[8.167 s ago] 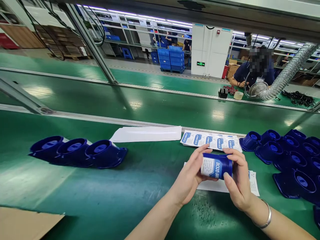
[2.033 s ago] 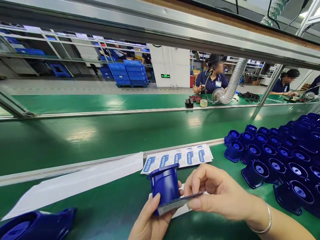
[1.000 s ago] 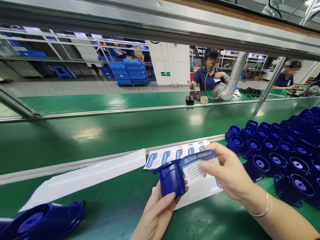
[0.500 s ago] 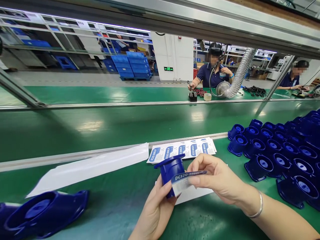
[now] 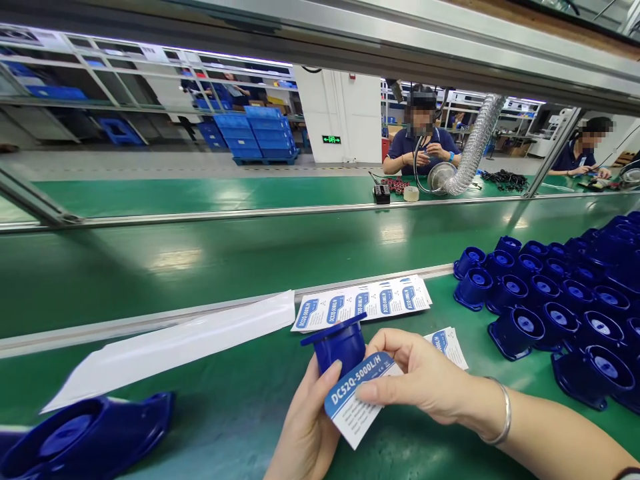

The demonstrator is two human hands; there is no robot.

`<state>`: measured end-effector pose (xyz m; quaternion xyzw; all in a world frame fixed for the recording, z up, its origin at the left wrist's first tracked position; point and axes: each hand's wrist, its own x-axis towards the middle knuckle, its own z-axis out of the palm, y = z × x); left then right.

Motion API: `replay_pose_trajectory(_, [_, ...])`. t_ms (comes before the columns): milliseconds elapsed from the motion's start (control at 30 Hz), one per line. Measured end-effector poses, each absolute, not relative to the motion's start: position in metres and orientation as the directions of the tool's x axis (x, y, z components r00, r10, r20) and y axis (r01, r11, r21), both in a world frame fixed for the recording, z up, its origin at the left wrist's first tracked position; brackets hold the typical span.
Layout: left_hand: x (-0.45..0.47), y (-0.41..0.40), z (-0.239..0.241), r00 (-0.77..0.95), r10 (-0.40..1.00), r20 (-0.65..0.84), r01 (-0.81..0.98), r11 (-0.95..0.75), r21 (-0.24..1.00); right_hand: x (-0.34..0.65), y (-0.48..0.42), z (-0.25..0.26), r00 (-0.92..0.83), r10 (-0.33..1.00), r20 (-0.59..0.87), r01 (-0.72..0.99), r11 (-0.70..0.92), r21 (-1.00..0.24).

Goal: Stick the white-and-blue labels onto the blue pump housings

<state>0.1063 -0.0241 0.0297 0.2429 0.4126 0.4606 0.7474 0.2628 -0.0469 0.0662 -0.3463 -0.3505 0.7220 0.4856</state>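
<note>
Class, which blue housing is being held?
The housing gripped in the left hand, partly behind the label held by the right hand; the other housings sit on the bench.

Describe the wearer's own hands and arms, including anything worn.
The left hand and right hand are ungloved. A shiny silver-coloured bangle circles the right wrist. A sliver of dark material, perhaps a sleeve, shows in the bottom right corner; none shows on the left.

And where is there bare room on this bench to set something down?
Bare green mat lies between the near-left blue housing, the long white sheet and the left hand. Another bare stretch is the green surface behind the near rail. The right side is crowded with blue housings.
</note>
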Motion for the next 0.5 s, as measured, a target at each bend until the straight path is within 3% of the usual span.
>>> replay_pose_trajectory(500, [0.1054,-0.0226,0.0288,0.202,0.886,-0.418,-0.484,0.461,0.744,0.2636,-0.0445,0.0640,-0.272,0.949,-0.161,-0.467,-0.276,-0.840])
